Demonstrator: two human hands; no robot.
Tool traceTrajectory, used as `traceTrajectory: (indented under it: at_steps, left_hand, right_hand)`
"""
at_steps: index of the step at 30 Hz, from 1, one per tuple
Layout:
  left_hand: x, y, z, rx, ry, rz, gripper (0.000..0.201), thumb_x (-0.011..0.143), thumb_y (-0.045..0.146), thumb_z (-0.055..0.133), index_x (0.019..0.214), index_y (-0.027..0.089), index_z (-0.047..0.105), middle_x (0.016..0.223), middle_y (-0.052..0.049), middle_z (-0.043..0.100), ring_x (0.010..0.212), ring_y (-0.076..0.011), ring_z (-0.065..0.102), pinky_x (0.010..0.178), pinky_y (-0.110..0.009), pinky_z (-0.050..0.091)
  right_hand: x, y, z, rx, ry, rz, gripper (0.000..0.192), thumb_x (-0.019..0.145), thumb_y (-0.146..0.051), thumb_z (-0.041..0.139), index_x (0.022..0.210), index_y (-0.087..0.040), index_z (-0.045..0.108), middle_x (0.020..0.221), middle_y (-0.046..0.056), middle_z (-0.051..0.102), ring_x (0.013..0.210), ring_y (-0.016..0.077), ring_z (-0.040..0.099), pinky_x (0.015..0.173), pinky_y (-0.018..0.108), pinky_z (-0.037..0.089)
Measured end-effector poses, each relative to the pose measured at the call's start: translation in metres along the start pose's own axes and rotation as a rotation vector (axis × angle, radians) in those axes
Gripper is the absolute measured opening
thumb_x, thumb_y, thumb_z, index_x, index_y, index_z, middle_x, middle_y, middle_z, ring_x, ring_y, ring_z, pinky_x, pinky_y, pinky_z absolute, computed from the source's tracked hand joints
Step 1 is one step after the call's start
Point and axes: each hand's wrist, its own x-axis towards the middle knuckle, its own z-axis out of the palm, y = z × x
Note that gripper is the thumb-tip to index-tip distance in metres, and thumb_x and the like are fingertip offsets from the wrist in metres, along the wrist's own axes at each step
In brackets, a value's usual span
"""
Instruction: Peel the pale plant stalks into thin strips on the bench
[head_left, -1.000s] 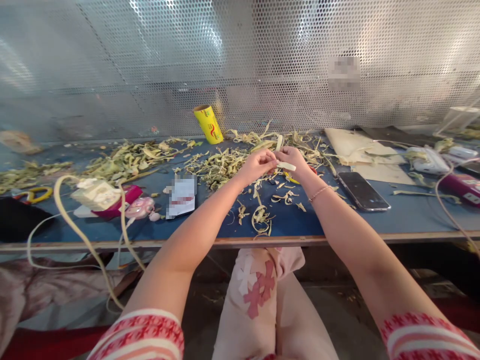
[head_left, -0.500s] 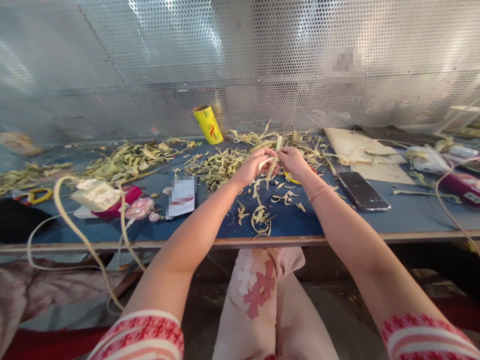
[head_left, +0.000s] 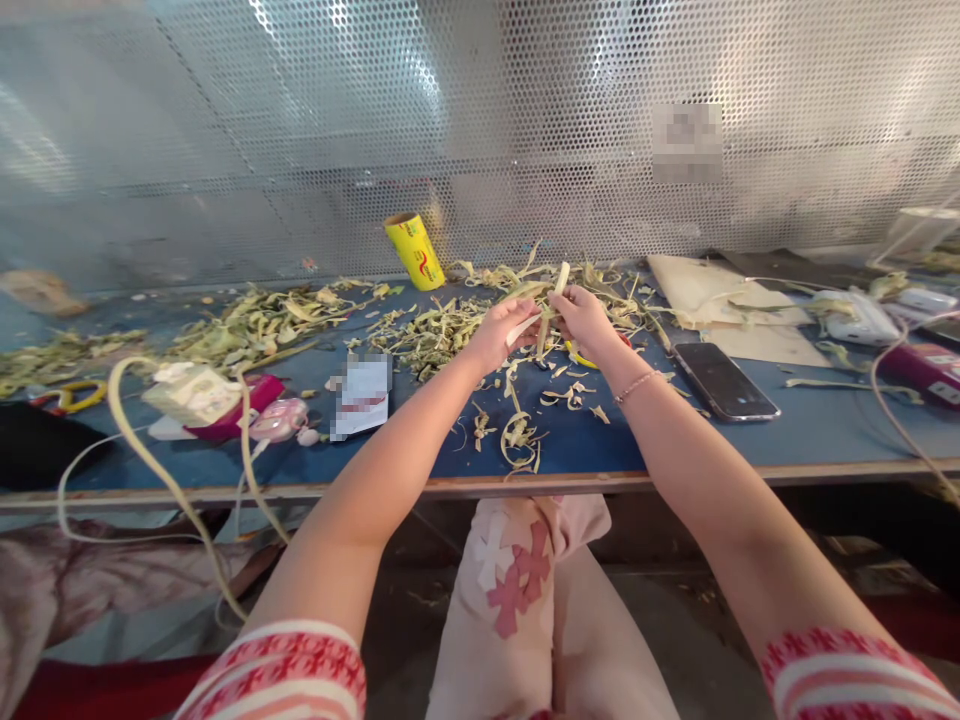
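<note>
A long blue-topped workbench (head_left: 750,440) is being used as the work surface, and a perforated metal screen (head_left: 300,130) is standing behind it. Beyond the grip, pale green heaps of stripped plant peelings (head_left: 262,320) are being left spread across the bench, and smaller curled scraps (head_left: 521,435) are lying just below it, on the near side. A pale, narrow plant stalk (head_left: 556,285) is being held above the bench between both hands, with a thin strip (head_left: 523,328) being drawn away from it. The left hand (head_left: 501,332) is being kept pinched on that strip, while the right hand (head_left: 583,318) is being closed around the stalk. The step in hand is judged to be peeling; a steady pull along the stalk is what seems to be called for next. To the right of the grip a black smartphone (head_left: 722,382) is lying flat. A yellow tilted roll (head_left: 415,250) is leaning behind, to the left. The fingertips are being hidden by the hands themselves, and a yellow object under the right hand cannot be identified.
</note>
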Motion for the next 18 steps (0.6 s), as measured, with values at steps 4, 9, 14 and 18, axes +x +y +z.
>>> traceTrajectory:
  at_steps: [4, 9, 14, 18]
  left_hand:
    - [0.0017, 0.0025, -0.0015, 0.037, 0.112, 0.024, 0.032, 0.065, 0.029, 0.079, 0.080, 0.016, 0.054, 0.069, 0.002, 0.063, 0.063, -0.0091, 0.062, 0.066, -0.025, 0.052]
    - [0.0048, 0.0017, -0.0048, 0.041, 0.192, 0.091, 0.023, 0.069, 0.024, 0.074, 0.076, 0.015, 0.054, 0.064, 0.004, 0.061, 0.059, -0.0073, 0.060, 0.068, -0.025, 0.051]
    - [0.0038, 0.0032, -0.0017, 0.031, 0.243, 0.112, 0.014, 0.073, 0.019, 0.068, 0.073, 0.015, 0.054, 0.060, 0.004, 0.060, 0.055, -0.0063, 0.058, 0.063, -0.022, 0.049]
    - [0.0005, 0.0080, 0.0030, 0.002, 0.270, 0.089, 0.011, 0.074, 0.015, 0.065, 0.073, 0.014, 0.053, 0.059, 0.004, 0.059, 0.056, -0.0072, 0.059, 0.065, -0.023, 0.050]
  right_hand:
    - [-0.0021, -0.0005, 0.0004, 0.078, -0.034, -0.006, 0.029, 0.077, -0.034, 0.067, 0.076, -0.022, 0.040, 0.053, -0.009, 0.038, 0.041, 0.0034, 0.027, 0.039, 0.017, 0.019]
    - [-0.0043, -0.0022, -0.0021, 0.143, -0.121, 0.037, 0.030, 0.073, -0.035, 0.067, 0.067, -0.020, 0.042, 0.053, -0.006, 0.042, 0.043, 0.0043, 0.030, 0.041, 0.020, 0.019]
    - [-0.0002, 0.0018, -0.0042, 0.012, -0.135, -0.032, 0.016, 0.069, -0.028, 0.062, 0.063, -0.017, 0.052, 0.055, -0.002, 0.049, 0.044, 0.0055, 0.031, 0.043, 0.022, 0.021]
    - [0.0022, 0.0046, -0.0044, -0.109, -0.135, -0.178, 0.009, 0.069, -0.026, 0.057, 0.067, -0.017, 0.056, 0.058, -0.002, 0.051, 0.048, 0.0068, 0.034, 0.046, 0.023, 0.025]
